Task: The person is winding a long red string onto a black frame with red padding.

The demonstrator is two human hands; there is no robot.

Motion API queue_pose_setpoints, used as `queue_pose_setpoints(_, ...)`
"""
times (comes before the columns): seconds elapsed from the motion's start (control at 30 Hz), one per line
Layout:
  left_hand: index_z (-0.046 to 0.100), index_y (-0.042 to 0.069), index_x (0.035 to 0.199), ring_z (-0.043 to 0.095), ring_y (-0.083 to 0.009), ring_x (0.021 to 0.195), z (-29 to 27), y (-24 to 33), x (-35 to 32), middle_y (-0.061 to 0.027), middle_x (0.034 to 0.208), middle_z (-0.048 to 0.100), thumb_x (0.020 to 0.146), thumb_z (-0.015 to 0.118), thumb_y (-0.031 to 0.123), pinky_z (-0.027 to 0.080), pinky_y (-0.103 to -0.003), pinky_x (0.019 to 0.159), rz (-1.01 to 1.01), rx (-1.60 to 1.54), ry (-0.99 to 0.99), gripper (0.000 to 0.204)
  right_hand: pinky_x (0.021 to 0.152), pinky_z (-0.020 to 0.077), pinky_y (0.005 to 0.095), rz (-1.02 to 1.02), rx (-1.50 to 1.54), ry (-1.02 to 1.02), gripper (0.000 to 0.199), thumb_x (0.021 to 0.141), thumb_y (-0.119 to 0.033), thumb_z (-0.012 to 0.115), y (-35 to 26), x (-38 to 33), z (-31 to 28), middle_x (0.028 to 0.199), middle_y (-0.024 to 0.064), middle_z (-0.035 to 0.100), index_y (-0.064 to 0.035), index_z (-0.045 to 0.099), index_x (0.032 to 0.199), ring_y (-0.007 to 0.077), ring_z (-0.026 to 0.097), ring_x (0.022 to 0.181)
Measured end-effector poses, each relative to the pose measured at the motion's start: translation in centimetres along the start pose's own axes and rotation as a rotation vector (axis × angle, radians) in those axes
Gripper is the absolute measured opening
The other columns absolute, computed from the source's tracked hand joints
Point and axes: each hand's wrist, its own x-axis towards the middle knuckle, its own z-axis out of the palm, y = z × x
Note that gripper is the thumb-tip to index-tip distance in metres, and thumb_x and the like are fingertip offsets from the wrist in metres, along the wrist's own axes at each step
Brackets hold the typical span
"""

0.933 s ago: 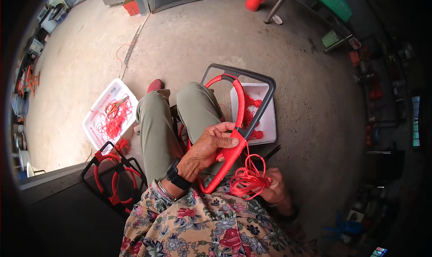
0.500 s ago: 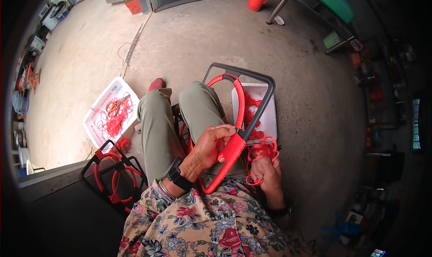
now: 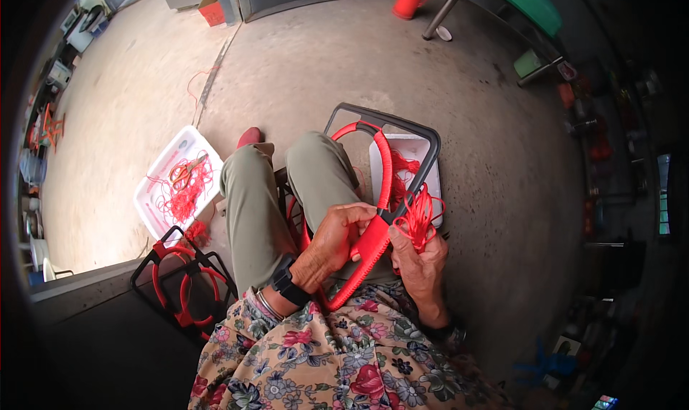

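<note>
Across the lap, the dark rigid frame half-wrapped in red cord [image 3: 378, 187] looks light, stiff — left hand [image 3: 337, 236] closed around its wrapped edge; right hand [image 3: 420, 256] pinches the limp, tangle-prone red cord bundle [image 3: 418, 213].

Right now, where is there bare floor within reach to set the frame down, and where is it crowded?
Bare concrete lies ahead of the knees, between the white tray on the left and the grey frame. More lies right of the white box. The lap is crowded: left hand on the red-wrapped frame, right hand holding red cord.
</note>
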Motion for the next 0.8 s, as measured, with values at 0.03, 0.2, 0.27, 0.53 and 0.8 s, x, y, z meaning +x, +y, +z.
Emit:
queue_pose_setpoints(0.03, 0.06, -0.005, 0.092, 0.049, -0.0129, 0.041, -0.2, 0.0, 0.0, -0.005, 0.066, 0.056, 0.085, 0.052, 0.014, 0.031, -0.026, 0.03, -0.002, 0.003, -0.003, 0.021, 0.052, 0.0416, 0.0254, -0.001, 0.001, 0.005, 0.017, 0.086, -0.015, 0.068, 0.2, -0.2, 0.2, 0.067, 0.0023, 0.058, -0.0001, 0.061, 0.088, 0.0073, 0.05, 0.058)
queue_pose_setpoints(0.2, 0.059, -0.002, 0.095, 0.055, -0.0151, 0.05, -0.3, 0.5, -0.2, -0.005, 0.07, 0.059, 0.086, 0.054, 0.017, 0.042, -0.026, 0.04, -0.02, -0.017, -0.064, 0.021, 0.052, 0.0408, 0.0255, 0.087, 0.163, -0.052, 0.014, 0.088, -0.016, 0.065, 0.4, -0.1, -0.2, 0.066, 0.0002, 0.056, -0.003, 0.059, 0.088, 0.0061, 0.049, 0.058)
queue_pose_setpoints(0.27, 0.059, -0.002, 0.095, 0.055, -0.0143, 0.05, 0.3, 1.1, -0.5, -0.005, 0.07, 0.059, 0.088, 0.053, 0.017, 0.041, -0.025, 0.039, -0.01, 0.048, -0.081, 0.021, 0.045, 0.0368, 0.0268, 0.219, 0.52, -0.147, 0.021, 0.092, -0.023, 0.061, 0.0, 0.7, -0.9, 0.059, -0.0027, 0.044, -0.0073, 0.053, 0.079, 0.006, 0.043, 0.05)
queue_pose_setpoints(0.53, 0.057, 0.001, 0.113, 0.055, -0.0118, 0.079, 1.6, 1.4, -1.8, -0.0053, 0.095, 0.062, 0.089, 0.056, 0.004, 0.045, -0.024, 0.07, 0.807, 0.813, 0.186, 0.024, 0.083, 0.0457, 0.0362, 0.082, 1.174, -0.145, 0.036, 0.097, -0.036, 0.045, -0.9, 3.9, -5.7, 0.089, 0.0058, 0.057, -0.0019, 0.053, 0.108, 0.0208, 0.055, 0.088)
queue_pose_setpoints(0.8, 0.063, 0.0, 0.091, 0.055, -0.0272, 0.087, 10.0, 2.0, -4.7, -0.0128, 0.095, 0.06, 0.078, 0.067, 0.007, 0.043, -0.036, 0.079, 1.208, 1.277, -0.193, 0.016, 0.109, 0.0314, 0.0415, -0.144, 1.053, -0.148, 0.048, 0.097, -0.036, 0.044, -1.9, 2.0, -6.4, 0.135, 0.0179, 0.046, 0.0008, 0.045, 0.128, 0.0291, 0.041, 0.128)
